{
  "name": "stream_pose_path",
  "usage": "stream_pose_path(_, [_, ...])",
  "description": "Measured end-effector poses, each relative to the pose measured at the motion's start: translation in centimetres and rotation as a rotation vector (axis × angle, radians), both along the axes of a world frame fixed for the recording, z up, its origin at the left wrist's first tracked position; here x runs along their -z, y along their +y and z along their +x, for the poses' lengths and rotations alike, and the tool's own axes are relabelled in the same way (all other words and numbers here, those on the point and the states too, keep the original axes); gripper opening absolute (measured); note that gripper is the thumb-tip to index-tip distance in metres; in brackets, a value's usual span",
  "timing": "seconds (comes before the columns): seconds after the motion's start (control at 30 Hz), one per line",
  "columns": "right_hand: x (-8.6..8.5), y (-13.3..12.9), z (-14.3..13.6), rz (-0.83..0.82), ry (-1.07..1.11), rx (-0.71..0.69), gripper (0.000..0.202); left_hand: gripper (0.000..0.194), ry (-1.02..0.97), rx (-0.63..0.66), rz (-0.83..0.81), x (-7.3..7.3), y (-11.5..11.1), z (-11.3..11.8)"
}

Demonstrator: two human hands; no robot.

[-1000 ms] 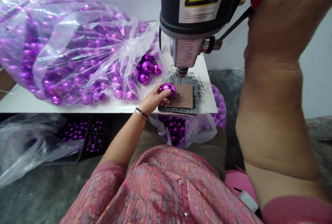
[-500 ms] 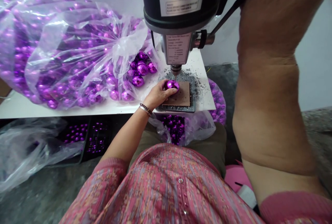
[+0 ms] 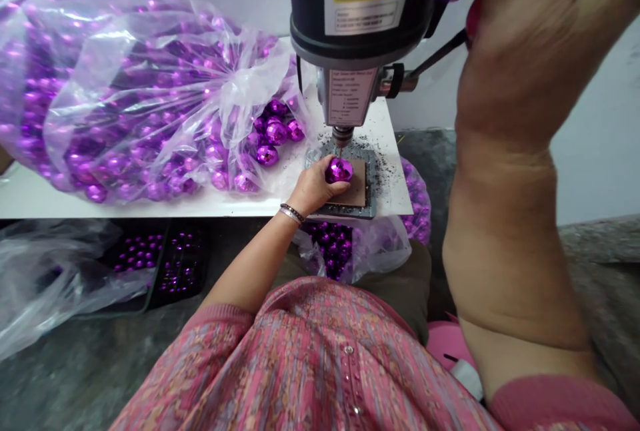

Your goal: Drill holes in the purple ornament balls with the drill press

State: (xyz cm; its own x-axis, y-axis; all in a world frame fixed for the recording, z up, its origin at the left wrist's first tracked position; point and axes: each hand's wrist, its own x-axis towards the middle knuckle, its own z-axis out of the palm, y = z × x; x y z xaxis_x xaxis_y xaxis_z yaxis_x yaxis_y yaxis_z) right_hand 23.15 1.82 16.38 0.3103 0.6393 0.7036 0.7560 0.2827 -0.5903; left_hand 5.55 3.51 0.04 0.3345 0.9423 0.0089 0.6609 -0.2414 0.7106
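My left hand (image 3: 316, 186) is closed round a shiny purple faceted bauble (image 3: 340, 170), thumb in front and fingers behind. It keeps the bauble over a brown board (image 3: 356, 192) on the grey base plate (image 3: 371, 208) of a drill press (image 3: 367, 24). The thin drill bit (image 3: 341, 150) points down at the bauble's top; whether it touches cannot be made out. Up at the right, close to the camera, my right hand (image 3: 545, 38) grips the red-knobbed feed lever (image 3: 440, 54), its fingers partly hidden and cut off by the frame.
A big clear plastic bag (image 3: 135, 98) of purple baubles lies on the white table (image 3: 200, 208), several spilling from its mouth. Dark shavings (image 3: 383, 168) surround the base plate. Below are another bauble bag (image 3: 417, 201), a black crate (image 3: 160, 271) and crumpled plastic (image 3: 45, 284).
The bauble in my left hand has moved slightly right and sits more squarely beneath the bit. My right hand stays at the lever, its wrist shifted a little. The view has shifted slightly.
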Motion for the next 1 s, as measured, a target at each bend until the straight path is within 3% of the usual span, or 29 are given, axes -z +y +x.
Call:
stream_pose_path(0.13, [1.3, -2.0, -1.3, 0.064, 0.032, 0.031, 0.034, 0.047, 0.021, -0.007, 0.001, -0.2, -0.1, 0.2])
stream_pose_path(0.23, [2.9, -3.1, -1.5, 0.210, -0.001, -0.002, 0.028, 0.047, 0.032, -0.011, -0.001, -0.3, -0.1, 0.2])
stream_pose_path(0.33, [4.8, -3.5, -1.4, 0.342, -0.047, -0.069, 0.027, 0.048, 0.034, -0.012, 0.008, -0.1, -0.1, 0.2])
stream_pose_path(0.5, [6.9, -3.3, -1.3, 0.412, -0.033, -0.105, 0.027, 0.050, 0.010, -0.001, 0.018, 0.4, 0.0, 0.1])
stream_pose_path(0.77, [8.1, -2.9, -0.7, 0.500, -0.096, -0.163, 0.025, 0.042, -0.029, 0.002, 0.013, 0.5, -0.2, 0.1])
stream_pose_path(1.0, [9.1, -2.9, -0.8, 0.495, -0.136, -0.071, 0.028, 0.046, -0.042, 0.004, -0.004, 0.8, -0.2, 0.0])
